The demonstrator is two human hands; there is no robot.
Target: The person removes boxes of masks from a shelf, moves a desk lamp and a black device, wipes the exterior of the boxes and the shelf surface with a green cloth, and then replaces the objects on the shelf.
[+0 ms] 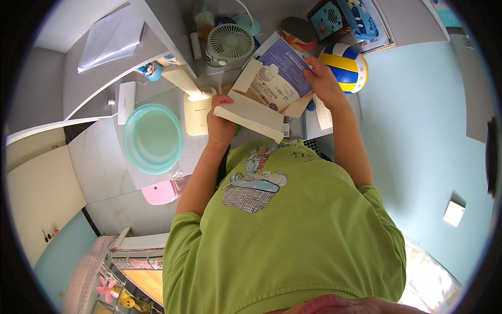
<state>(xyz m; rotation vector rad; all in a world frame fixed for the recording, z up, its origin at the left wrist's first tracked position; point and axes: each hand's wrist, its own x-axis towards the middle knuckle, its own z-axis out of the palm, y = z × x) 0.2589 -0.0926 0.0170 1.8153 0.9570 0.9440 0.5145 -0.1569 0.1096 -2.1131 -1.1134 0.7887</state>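
My left hand (222, 123) grips the left side of an open white cardboard box (253, 114), with the thumb on its edge and its flaps spread. At the upper right, my right hand (323, 82) pinches the edge of a flat purple and white printed packet (284, 70). The packet lies against the box, its lower part between the flaps; how far in it reaches I cannot tell. Below both hands the desk is largely hidden by the box and my green shirt.
A teal plastic basin (153, 138) stands left on the desk, beside the cream base of a desk lamp (197, 117). Behind are a small green fan (230, 42), a table tennis bat (299, 32) and a volleyball (344, 67). A pink bin (162, 192) stands below the desk's edge.
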